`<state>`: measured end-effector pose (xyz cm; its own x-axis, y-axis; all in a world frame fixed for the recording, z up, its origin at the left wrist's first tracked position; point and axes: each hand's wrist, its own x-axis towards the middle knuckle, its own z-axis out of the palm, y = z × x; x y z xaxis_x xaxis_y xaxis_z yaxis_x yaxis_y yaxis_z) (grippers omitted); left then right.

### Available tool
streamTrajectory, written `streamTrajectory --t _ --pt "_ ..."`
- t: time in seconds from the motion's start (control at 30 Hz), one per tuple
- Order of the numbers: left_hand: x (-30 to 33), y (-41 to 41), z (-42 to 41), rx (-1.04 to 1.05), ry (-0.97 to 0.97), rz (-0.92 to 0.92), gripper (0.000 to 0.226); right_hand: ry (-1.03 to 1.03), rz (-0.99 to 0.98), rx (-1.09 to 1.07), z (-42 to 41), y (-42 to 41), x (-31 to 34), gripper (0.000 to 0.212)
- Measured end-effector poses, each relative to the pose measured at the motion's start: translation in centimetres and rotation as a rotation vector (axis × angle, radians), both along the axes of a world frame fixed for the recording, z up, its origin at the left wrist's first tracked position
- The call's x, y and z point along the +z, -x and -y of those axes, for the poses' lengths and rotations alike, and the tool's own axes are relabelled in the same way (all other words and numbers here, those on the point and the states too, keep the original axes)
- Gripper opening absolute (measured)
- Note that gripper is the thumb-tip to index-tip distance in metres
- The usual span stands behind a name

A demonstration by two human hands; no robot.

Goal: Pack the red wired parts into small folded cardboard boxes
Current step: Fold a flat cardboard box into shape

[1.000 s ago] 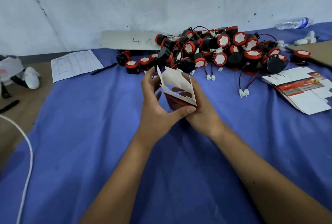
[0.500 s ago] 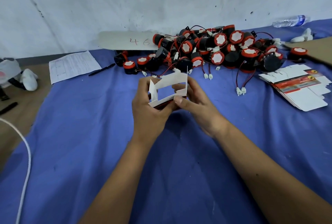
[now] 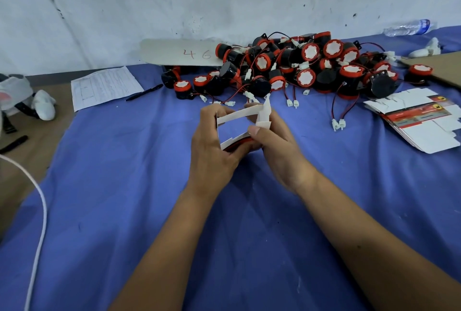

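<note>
A small cardboard box [image 3: 239, 114], white inside and red outside, is held above the blue cloth [image 3: 124, 186] with its open end facing me. My left hand [image 3: 212, 146] grips its left side. My right hand [image 3: 272, 141] pinches its right wall, thumb on a folded white flap. Beyond them lies a heap of red and black wired parts [image 3: 299, 66] with red wires and white plugs. A stack of flat unfolded boxes [image 3: 419, 121] lies at the right.
A printed sheet [image 3: 104, 87] and a black pen [image 3: 144, 92] lie at the back left. A cardboard strip marked 46 [image 3: 179, 52] leans by the wall. A plastic bottle [image 3: 409, 28] lies far right. A white cable [image 3: 37, 211] crosses the left edge.
The box has been opened out into a square tube and turned so its open end faces me. Both hands shifted slightly with it; the right thumb now presses a side flap.
</note>
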<state>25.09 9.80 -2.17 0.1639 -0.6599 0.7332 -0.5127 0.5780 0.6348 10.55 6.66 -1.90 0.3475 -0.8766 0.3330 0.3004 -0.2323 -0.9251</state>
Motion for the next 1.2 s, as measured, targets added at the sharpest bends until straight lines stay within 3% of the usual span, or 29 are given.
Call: streamTrajectory --t 0.2,0.33,0.47,0.73,0.93,1.2 --pt "0.4 0.5 -0.2 -0.08 -0.004 -0.029 0.07 -0.009 -0.015 0.114 0.2 1.0 0.6 0.044" --pt "0.5 0.7 -0.9 -0.203 -0.025 -0.024 0.043 -0.021 0.036 0.082 0.0 1.2 0.9 0.04" --pt "0.5 1.3 -1.1 -0.256 -0.065 -0.072 0.034 -0.007 0.006 0.022 -0.2 1.2 0.9 0.036" --pt "0.2 1.5 -0.7 -0.064 -0.183 -0.235 0.024 0.192 -0.215 -0.161 -0.9 0.4 0.8 0.023" --pt "0.4 2.0 -0.9 -0.039 -0.132 -0.088 0.025 0.107 -0.264 -0.351 -0.6 0.5 0.7 0.026" --pt "0.6 1.5 -0.7 0.073 -0.142 -0.29 0.013 0.184 -0.287 -0.156 -1.2 0.2 1.1 0.034"
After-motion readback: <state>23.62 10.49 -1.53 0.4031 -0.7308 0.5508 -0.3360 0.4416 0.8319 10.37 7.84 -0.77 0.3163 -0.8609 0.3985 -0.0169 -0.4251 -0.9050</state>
